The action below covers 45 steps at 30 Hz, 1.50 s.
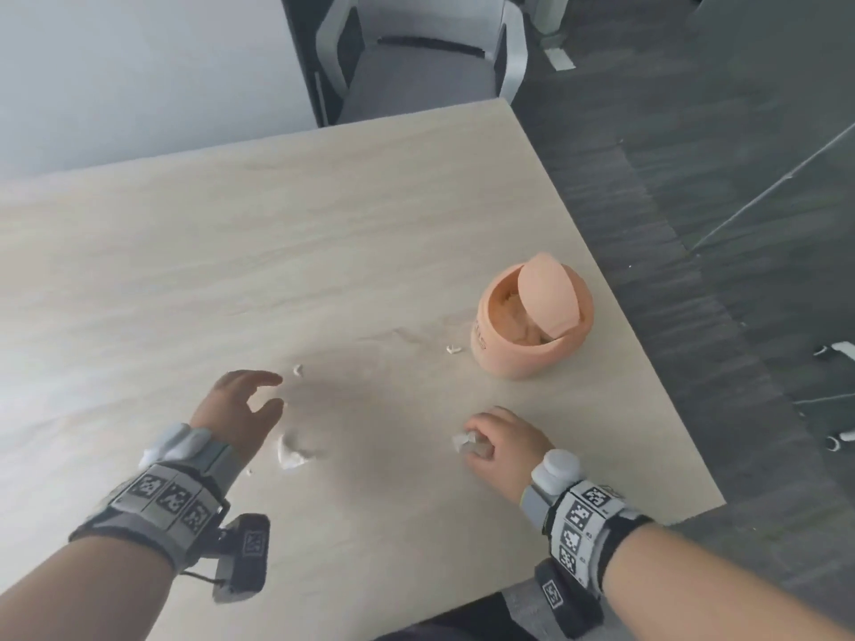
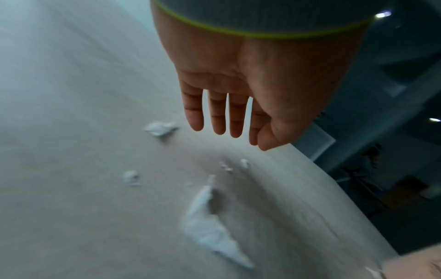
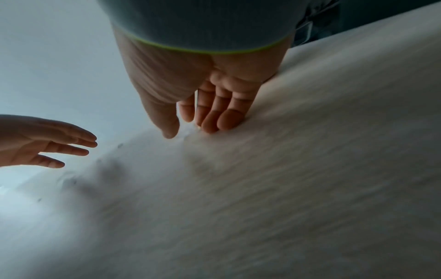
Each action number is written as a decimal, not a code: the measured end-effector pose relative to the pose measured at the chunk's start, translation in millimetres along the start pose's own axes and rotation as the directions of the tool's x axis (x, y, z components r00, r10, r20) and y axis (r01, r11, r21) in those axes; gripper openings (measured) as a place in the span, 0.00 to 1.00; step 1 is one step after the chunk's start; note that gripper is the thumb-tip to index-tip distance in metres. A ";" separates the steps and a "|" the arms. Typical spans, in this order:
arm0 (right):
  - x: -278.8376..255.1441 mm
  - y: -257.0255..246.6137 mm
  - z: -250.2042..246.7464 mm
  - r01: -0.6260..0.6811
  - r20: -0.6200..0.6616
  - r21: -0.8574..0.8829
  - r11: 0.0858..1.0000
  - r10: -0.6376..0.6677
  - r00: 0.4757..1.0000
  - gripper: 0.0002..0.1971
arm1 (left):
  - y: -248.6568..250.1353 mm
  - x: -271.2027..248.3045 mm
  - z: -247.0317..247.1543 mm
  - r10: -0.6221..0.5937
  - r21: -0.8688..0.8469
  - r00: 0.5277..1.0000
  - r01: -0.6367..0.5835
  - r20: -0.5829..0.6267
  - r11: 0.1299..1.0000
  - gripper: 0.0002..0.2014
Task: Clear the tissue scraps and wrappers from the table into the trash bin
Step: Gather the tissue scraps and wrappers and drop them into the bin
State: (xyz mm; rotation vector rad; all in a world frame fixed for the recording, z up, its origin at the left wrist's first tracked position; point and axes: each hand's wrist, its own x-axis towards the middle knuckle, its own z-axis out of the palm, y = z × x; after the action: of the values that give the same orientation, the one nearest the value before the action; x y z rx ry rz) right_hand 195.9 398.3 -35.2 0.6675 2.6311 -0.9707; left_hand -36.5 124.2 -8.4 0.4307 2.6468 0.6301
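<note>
My left hand [image 1: 266,393] hovers open over the pale wooden table [image 1: 324,224], fingers straight and spread [image 2: 229,132], holding nothing. A crumpled white tissue scrap [image 1: 291,452] lies just right of that wrist, long and blurred in the left wrist view [image 2: 210,224]. Smaller scraps lie ahead of the fingers [image 1: 298,370] and beside the bin [image 1: 453,349]. My right hand [image 1: 472,444] rests on the table, fingers curled round a greyish crumpled wrapper [image 1: 465,442]; its fingertips [image 3: 210,126] touch the tabletop. The peach trash bin [image 1: 509,358] stands at the right, swing lid tilted, tissue inside.
The bin stands close to the table's right edge [image 1: 647,363], with dark floor beyond it. A grey office chair [image 1: 416,71] sits at the far edge. More small scraps [image 2: 130,177] [image 2: 162,128] lie around the left hand.
</note>
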 end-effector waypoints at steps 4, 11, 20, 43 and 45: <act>18.3 -21.9 13.7 0.024 -0.017 -0.075 0.997 -0.025 1.000 0.06 | -41.1 -20.4 -1.2 -0.077 -0.031 0.996 0.075 -0.045 0.997 0.13; 63.4 -51.3 17.8 0.029 -0.356 -0.038 0.999 -0.040 0.933 0.08 | -65.4 -31.1 -3.2 -0.052 0.019 0.999 0.052 0.004 0.998 0.19; 68.6 -80.4 41.3 0.053 -0.185 -0.091 0.994 -0.070 0.980 0.04 | -64.4 -34.7 1.4 0.003 0.060 0.989 -0.012 0.150 0.998 0.26; 102.1 -191.6 90.5 0.226 0.111 -0.067 0.972 -0.218 0.970 0.05 | -83.5 -30.0 -14.8 0.026 0.010 0.964 -0.029 0.263 1.000 0.11; 109.6 -195.7 90.6 0.196 0.058 -0.032 0.980 -0.194 0.979 0.04 | -83.1 -29.7 -13.6 0.033 0.004 0.969 -0.035 0.246 0.999 0.08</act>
State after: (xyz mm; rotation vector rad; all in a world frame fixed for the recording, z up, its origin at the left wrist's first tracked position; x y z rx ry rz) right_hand 10.6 242.8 -38.3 0.3737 2.6973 -0.9730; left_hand -33.1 37.3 -28.5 0.5217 2.4119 0.5382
